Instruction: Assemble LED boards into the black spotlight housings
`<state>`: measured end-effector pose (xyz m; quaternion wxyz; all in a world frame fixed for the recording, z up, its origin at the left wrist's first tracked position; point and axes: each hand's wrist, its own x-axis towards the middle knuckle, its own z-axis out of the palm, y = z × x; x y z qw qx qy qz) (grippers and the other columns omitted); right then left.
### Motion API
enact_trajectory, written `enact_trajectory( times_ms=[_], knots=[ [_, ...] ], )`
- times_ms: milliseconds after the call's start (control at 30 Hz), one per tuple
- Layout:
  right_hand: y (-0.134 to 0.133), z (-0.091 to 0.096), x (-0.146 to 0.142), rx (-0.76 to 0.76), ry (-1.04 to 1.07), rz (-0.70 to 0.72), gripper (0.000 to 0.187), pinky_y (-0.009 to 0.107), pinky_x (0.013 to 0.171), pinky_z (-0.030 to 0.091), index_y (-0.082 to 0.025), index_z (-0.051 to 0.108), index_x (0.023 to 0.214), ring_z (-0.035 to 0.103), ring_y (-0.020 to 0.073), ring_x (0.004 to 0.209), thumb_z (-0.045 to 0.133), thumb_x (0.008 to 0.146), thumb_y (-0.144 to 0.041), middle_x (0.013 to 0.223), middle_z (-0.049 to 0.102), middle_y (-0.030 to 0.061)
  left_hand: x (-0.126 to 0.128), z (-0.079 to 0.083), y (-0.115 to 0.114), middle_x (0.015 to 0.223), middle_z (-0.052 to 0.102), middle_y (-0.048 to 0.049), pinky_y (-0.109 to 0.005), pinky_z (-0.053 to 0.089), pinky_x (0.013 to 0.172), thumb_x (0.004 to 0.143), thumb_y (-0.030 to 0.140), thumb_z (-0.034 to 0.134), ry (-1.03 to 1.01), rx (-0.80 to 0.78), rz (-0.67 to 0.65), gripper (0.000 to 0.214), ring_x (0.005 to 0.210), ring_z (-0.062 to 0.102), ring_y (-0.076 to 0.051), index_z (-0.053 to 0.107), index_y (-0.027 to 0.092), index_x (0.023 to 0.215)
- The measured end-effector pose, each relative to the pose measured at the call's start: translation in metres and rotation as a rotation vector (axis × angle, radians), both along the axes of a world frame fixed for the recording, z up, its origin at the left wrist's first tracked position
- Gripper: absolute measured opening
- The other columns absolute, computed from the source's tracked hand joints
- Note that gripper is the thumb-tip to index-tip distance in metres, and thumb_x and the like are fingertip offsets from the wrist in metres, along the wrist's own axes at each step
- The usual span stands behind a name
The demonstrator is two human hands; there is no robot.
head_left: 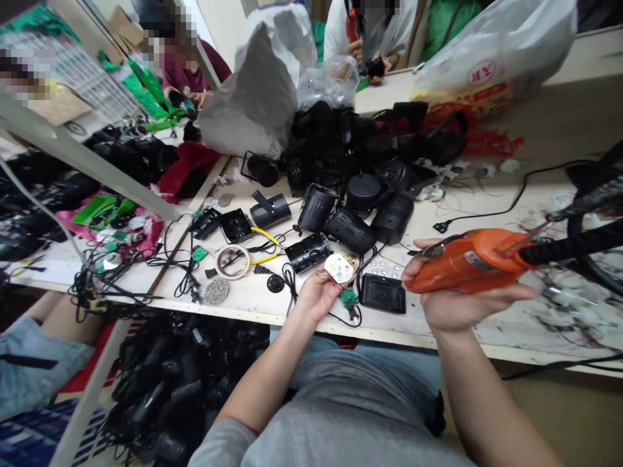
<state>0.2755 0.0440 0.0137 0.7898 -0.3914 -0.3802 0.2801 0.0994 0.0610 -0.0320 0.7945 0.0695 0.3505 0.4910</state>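
Observation:
Between the fingers of my left hand [316,295] is a round white LED board [339,268] with small yellow spots, held just above the table edge. A small green circuit board [349,297] with wires lies below it. My right hand [455,308] is wrapped round an orange electric screwdriver [470,259], which lies sideways with its black cable end to the right. A shallow black rectangular cover [383,294] rests between my hands, with several small clear lenses [386,268] behind it. An opened black housing [307,251] lies just beyond my left hand.
Several black cylindrical housings [350,229] and a dark heap [335,143] fill the table's middle and back. A tape roll [232,262] and a screw-filled round dish [217,291] lie left. White wired parts [564,305] spread right. Co-workers [372,32] sit opposite and at left.

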Motion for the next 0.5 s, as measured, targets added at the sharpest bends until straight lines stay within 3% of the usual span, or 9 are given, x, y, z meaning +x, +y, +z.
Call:
enact_trajectory(
  times_ms=[233, 500],
  knots=[
    [0.0009, -0.0040, 0.0010, -0.028, -0.021, -0.001, 0.084, 0.030, 0.029, 0.033, -0.025, 0.072, 0.083, 0.052, 0.0177, 0.038, 0.026, 0.077, -0.094, 0.071, 0.070, 0.0073, -0.0020, -0.0008, -0.0026, 0.105, 0.076, -0.0146, -0.060, 0.045, 0.113, 0.066, 0.003, 0.064, -0.025, 0.037, -0.022, 0.048, 0.122, 0.065, -0.035, 0.067, 0.011, 0.113],
    [-0.0003, -0.0034, -0.0003, -0.084, -0.004, -0.017, 0.087, 0.029, 0.029, 0.032, -0.023, 0.071, 0.080, 0.051, 0.0162, 0.037, 0.026, 0.073, -0.097, 0.068, 0.067, 0.0069, -0.0005, 0.0010, -0.0042, 0.099, 0.077, -0.0125, -0.055, 0.049, 0.109, 0.066, 0.007, 0.064, 0.002, 0.091, -0.052, 0.037, 0.118, 0.067, -0.032, 0.067, 0.012, 0.103]
  ],
)
